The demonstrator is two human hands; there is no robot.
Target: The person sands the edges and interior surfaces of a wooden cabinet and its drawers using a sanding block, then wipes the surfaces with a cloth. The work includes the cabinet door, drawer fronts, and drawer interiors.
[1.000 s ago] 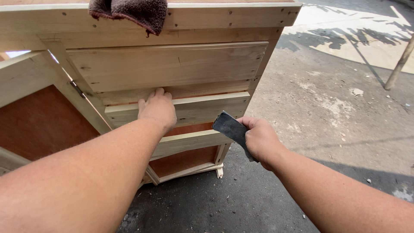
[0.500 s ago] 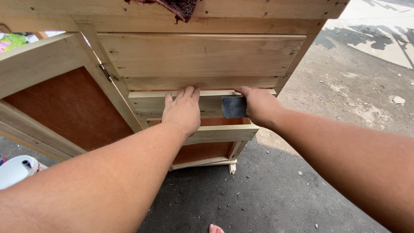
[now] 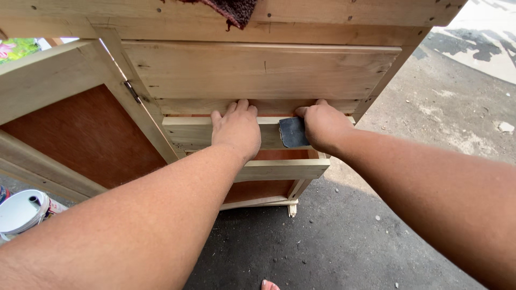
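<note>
You're sanding the drawer front (image 3: 236, 133): R hand (image 3: 322, 126) grasping sandpaper (image 3: 293, 132), L hand (image 3: 236, 129) flat, fingers released. Next needs steady strokes along its top edge.

Right hand (image 3: 322, 126) with sandpaper (image 3: 293, 132) now on rail (image 3: 188, 131)

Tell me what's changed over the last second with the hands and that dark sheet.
The right hand carried the dark sheet from beside the cabinet up onto the drawer front and now presses it flat there. The left hand slid a little along the same board. The sheet stayed in the right hand, and the cloth stayed on top.
</note>
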